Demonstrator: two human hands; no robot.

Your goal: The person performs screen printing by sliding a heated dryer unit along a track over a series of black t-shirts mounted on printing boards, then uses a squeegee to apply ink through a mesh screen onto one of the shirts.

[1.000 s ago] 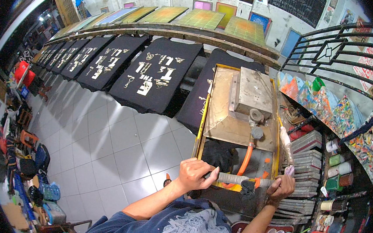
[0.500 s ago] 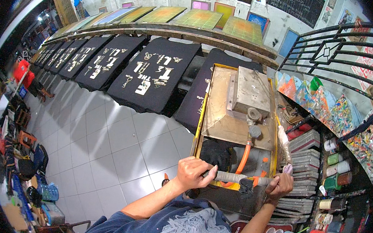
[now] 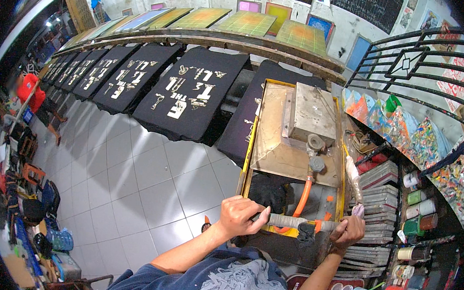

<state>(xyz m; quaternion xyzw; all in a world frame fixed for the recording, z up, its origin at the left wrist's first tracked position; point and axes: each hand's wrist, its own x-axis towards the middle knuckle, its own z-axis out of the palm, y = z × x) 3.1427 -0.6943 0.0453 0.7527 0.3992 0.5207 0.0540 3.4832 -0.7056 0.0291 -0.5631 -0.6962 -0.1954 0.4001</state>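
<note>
My left hand is closed around the left end of a tape-wrapped handlebar. At the bar's other end, my right hand is closed on it too. The bar crosses the near end of a yellow-edged frame that carries a wide metal hood with a metal box on top. From a round valve fitting an orange hose runs toward the bar. Under the hood's left side lies a black printed T-shirt, partly hidden.
Several black printed T-shirts lie in a row on sloping boards to the left. Printing screens stand behind them. At my right are stacked boards, paint pots and a black metal railing. A person in red stands far left.
The person in red at the far left has shifted a little, with the legs in a new position. My hands, the bar and the hood look unmoved.
</note>
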